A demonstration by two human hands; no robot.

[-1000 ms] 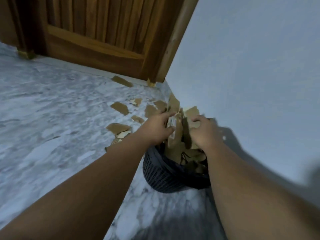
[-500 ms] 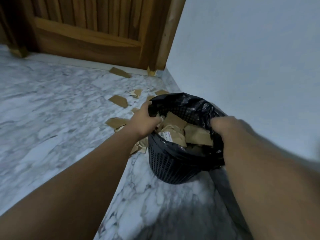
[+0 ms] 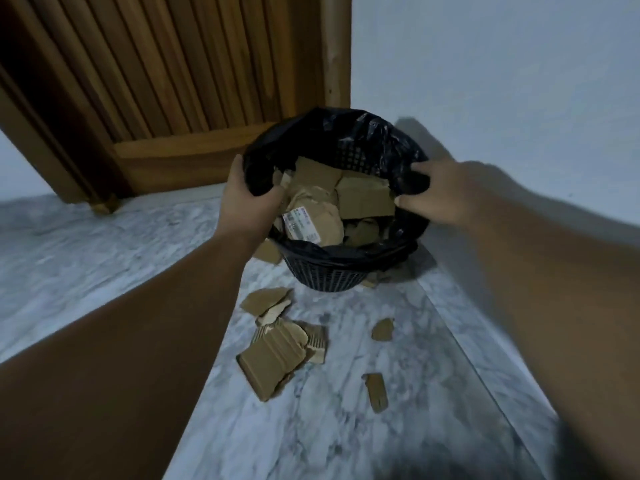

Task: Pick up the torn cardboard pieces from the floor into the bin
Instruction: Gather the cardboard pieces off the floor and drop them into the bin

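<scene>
A black mesh bin [image 3: 329, 275] lined with a black bag is held up above the marble floor, tilted toward me. My left hand [image 3: 247, 202] grips its left rim and my right hand [image 3: 436, 195] grips its right rim. Inside lie several torn cardboard pieces [image 3: 363, 199], one with a white label [image 3: 300, 224]. On the floor below the bin lie more torn pieces: a large corrugated one [image 3: 273, 362], a flat one [image 3: 265, 299], a small scrap [image 3: 382, 329] and a narrow strip [image 3: 375, 391].
A slatted wooden door [image 3: 166, 81] and its frame stand behind the bin. A pale wall [image 3: 502, 81] runs along the right side. The floor [image 3: 86, 254] is grey-white marble with a darker border strip by the wall.
Both hands went from pressing cardboard down into the bin to gripping its rim. The bin has been lifted and carried toward the door, and the floor pieces now lie beneath it.
</scene>
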